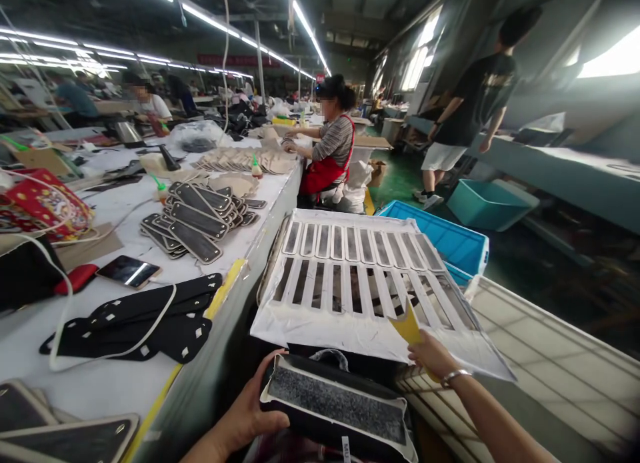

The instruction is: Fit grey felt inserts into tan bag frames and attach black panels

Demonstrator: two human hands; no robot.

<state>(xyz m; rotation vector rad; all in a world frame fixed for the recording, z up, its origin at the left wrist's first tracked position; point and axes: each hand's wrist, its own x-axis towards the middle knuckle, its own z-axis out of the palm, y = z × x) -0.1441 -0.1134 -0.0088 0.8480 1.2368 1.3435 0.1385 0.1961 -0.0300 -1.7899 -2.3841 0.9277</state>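
My left hand (253,406) is closed around the left end of a black bag (365,381), thumb on its near side. The bag lies with its base up in front of me; a rough dark grey panel (333,399) with a pale rim covers that base. In my right hand (434,355) is a yellow scraper (407,324), gripped by its handle with the wide blade pointing away. It hovers over the near edge of a white cloth-covered slotted rack (295,323). A row of grey strips with pale borders (353,244) lies along the rack's far half.
On the left, a white table (115,383) bears a pile of dark pale-edged strips (197,216), black cut pieces (135,319), a phone (129,271) and loose cable. Right of the rack are a blue crate (440,233) and teal bin (493,203). One person sits ahead; another stands right.
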